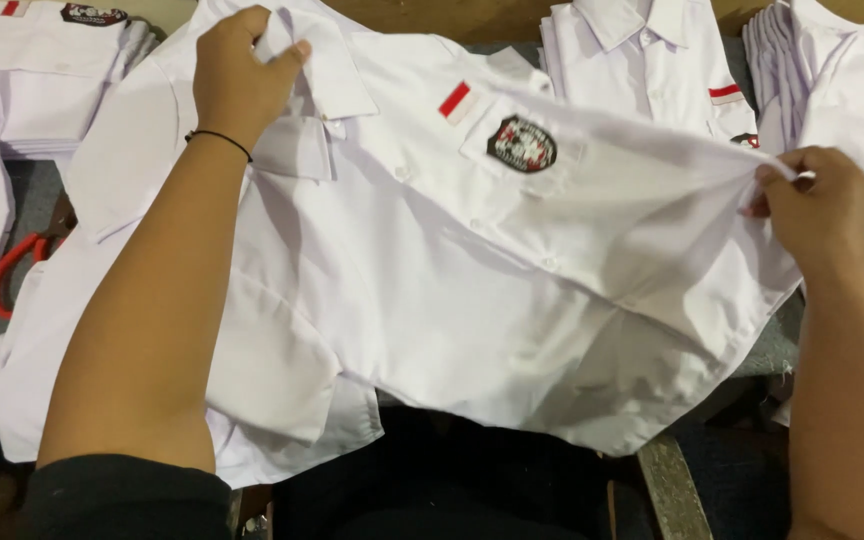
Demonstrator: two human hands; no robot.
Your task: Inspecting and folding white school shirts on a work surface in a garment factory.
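A white short-sleeved shirt (432,300) lies spread across the work surface, with a red-and-white flag patch and a dark round badge (522,143) on its chest pocket. My left hand (237,80) pinches the shirt's collar at the upper left. A thin black band circles that wrist. My right hand (817,205) grips the shirt's hem edge at the right and pulls the cloth taut between both hands.
Folded white shirts are stacked at the top left (42,80), top middle (642,60) and top right (842,80). A red-handled tool (12,265) lies at the left edge, partly under cloth. A grey table edge (672,490) shows below.
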